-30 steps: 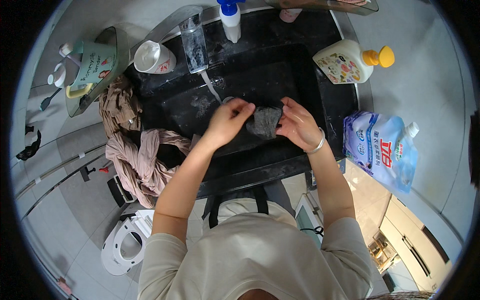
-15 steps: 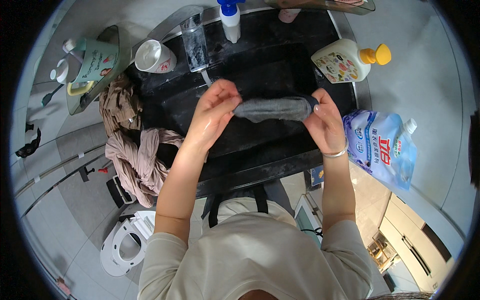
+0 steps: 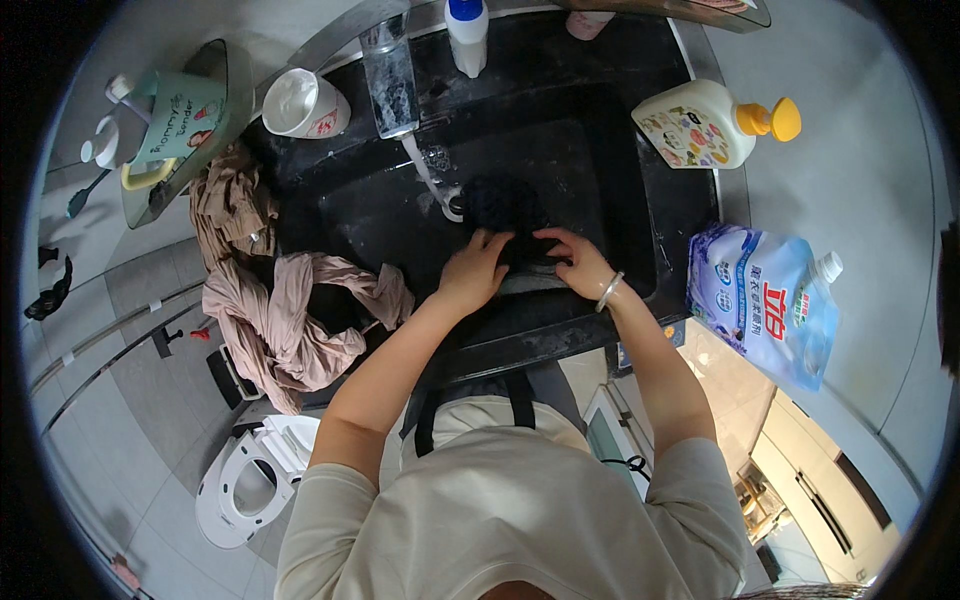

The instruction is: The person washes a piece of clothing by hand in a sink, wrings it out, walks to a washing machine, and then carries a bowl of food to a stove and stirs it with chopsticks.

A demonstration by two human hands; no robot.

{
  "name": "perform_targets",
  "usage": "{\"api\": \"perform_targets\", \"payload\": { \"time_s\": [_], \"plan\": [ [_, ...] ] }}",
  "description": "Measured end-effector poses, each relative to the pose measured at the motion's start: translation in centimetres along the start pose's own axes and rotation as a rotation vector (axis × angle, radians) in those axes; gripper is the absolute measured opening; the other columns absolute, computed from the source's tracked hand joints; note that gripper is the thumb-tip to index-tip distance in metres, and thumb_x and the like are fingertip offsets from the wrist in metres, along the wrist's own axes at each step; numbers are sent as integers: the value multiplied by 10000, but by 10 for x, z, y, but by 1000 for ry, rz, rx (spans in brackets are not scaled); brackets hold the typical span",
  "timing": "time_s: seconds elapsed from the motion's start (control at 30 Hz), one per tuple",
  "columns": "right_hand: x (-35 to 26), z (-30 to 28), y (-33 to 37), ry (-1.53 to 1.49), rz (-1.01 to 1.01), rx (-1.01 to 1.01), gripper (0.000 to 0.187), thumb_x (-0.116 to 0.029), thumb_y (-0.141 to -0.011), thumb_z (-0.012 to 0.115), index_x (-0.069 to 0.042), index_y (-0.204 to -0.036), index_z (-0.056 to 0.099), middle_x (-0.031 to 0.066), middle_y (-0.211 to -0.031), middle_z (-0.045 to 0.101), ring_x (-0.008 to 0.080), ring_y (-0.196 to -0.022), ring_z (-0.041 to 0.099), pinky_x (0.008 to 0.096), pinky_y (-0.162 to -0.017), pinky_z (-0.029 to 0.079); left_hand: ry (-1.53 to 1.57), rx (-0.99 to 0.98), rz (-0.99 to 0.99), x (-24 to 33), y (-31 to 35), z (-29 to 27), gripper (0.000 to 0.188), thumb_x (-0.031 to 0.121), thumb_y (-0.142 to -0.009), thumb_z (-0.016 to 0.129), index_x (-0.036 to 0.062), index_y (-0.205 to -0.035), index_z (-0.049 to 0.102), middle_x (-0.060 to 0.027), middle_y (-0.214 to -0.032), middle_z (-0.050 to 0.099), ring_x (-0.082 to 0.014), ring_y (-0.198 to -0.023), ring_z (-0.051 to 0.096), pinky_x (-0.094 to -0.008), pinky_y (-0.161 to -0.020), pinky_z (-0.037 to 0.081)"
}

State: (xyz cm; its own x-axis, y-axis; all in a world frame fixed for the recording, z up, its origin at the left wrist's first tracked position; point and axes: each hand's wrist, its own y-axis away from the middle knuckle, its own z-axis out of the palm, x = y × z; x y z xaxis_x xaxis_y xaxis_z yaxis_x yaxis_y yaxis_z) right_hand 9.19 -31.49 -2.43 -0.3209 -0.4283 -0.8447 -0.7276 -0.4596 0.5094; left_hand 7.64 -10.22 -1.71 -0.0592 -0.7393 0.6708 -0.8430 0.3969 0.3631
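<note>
Low inside the black sink (image 3: 610,150), both my hands reach to a bunched black cloth (image 3: 500,205), whose exact kind I cannot make out. My left hand (image 3: 473,270) touches its near left edge with fingers stretched and thumb apart. My right hand (image 3: 585,268), a bangle on its wrist, has its fingers spread at the near right side of the cloth. A grey piece of fabric (image 3: 530,283), likely the sock, lies low between the hands, partly in shadow. Water runs from the wide faucet (image 3: 390,85) just left of the black cloth.
A pink garment (image 3: 290,320) and a brown garment (image 3: 235,205) drape over the sink's left side. A white cup (image 3: 305,105) and a blue-capped white bottle (image 3: 467,40) stand at the back. A yellow-pump bottle (image 3: 695,125) and a blue refill pouch (image 3: 765,300) lie right.
My hands have dropped into the sink and let go of the grey sock they held stretched out. The black cloth now shows beside the stream, and the running water is more visible.
</note>
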Motion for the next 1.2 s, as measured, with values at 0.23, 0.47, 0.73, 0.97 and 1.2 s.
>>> {"api": "perform_targets", "payload": {
  "time_s": [0.23, 0.47, 0.73, 0.97, 1.2],
  "plan": [
    [-88, -18, 29, -423, -121, -18, 396, 95, -718, 432, -13, -1099, 457, 74, -985, 528, 101, -849, 549, 211, -697, 423, 175, 99, 536, 27, -7, -47, 267, 77, -742, 607, 20, -999, 565, -125, -1003, 561, -284, -922, 561, -361, -787, 457],
    [-139, -70, 49, 120, -184, 10, 193, -62, -753, 651, 4, -908, 556, 84, -837, 578, 112, -779, 550, 275, -771, 451, 1136, -124, 219, 62, 7, -129, 144, 67, -778, 600, 22, -734, 470, -92, -853, 561, -155, -829, 526, -269, -754, 410],
    [-126, -102, 56, -129, -123, -22, 396, -48, -715, 657, 7, -1074, 499, 28, -962, 533, 71, -820, 499, 197, -758, 414, 1100, -64, 10, 50, 22, -139, 220, -19, -767, 616, 39, -921, 471, 2, -741, 452, -13, -680, 436, -148, -532, 313],
    [-21, -32, -43, 658, 239, -4, 834, -131, -696, 706, -255, -1375, 240, 232, -1291, 416, 382, -1070, 520, 401, -888, 454, 85, -118, -288, -35, -14, -10, 571, 108, -818, 568, 229, -1323, 332, -205, -928, 609, -343, -863, 601, -434, -734, 480],
    [14, -14, -65, 1076, 43, 154, 573, -255, -717, 692, -131, -1236, 482, 187, -1329, 355, 337, -1147, 453, 422, -901, 428, 4, -88, -381, -67, -17, 24, 313, 299, -876, 487, 167, -1151, 557, -190, -905, 616, -328, -835, 598, -406, -699, 475]
  ]
}}
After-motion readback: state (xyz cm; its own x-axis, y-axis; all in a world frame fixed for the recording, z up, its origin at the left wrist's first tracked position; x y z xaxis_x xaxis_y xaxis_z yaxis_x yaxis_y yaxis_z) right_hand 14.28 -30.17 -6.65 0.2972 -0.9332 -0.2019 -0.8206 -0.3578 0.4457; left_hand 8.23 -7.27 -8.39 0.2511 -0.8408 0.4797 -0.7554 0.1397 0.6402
